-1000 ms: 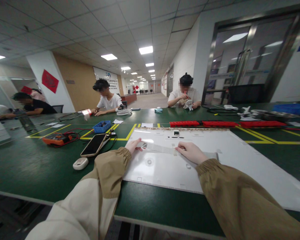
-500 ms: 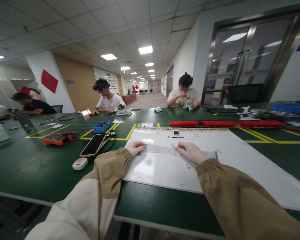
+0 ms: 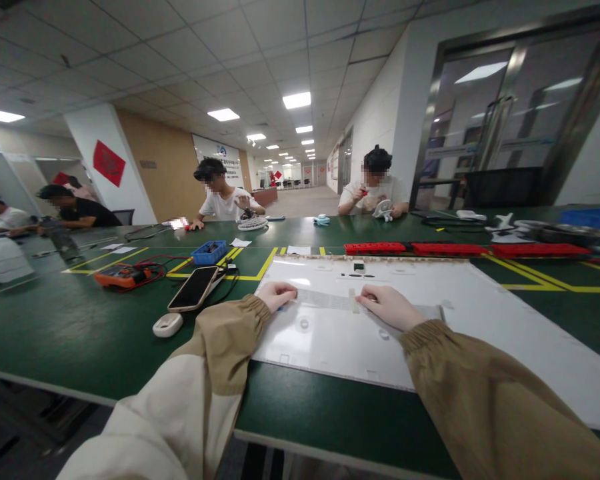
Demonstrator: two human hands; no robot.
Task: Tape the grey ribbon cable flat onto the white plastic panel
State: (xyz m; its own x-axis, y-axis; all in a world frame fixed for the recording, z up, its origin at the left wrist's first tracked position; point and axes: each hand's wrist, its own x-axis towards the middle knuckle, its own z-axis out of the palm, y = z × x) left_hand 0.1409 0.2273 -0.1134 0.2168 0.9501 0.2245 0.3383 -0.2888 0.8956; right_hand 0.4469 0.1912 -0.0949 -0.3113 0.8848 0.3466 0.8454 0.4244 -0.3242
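Note:
A white panel (image 3: 330, 347) lies on the green table. Across it runs a thin, translucent grey strip (image 3: 325, 299) with a beige piece of tape (image 3: 353, 301) on it. My left hand (image 3: 279, 295) pinches the strip's left end, beside a small blue spot. My right hand (image 3: 387, 305) is closed near the beige tape, its fingertips at the strip; part of the strip passes behind this hand and shows again to its right. A small dark green piece (image 3: 359, 266) lies near the panel's far edge.
Left of the panel are a phone (image 3: 194, 289), a white oval case (image 3: 167, 325), an orange multimeter (image 3: 123, 276) with red leads and a blue bin (image 3: 209, 252). Red strips (image 3: 447, 249) lie beyond the panel. Several people sit across the table.
The whole view has shifted slightly, moving the scene to the right. Both hands keep nearly the same place on the strip. A person across the table has raised a hand.

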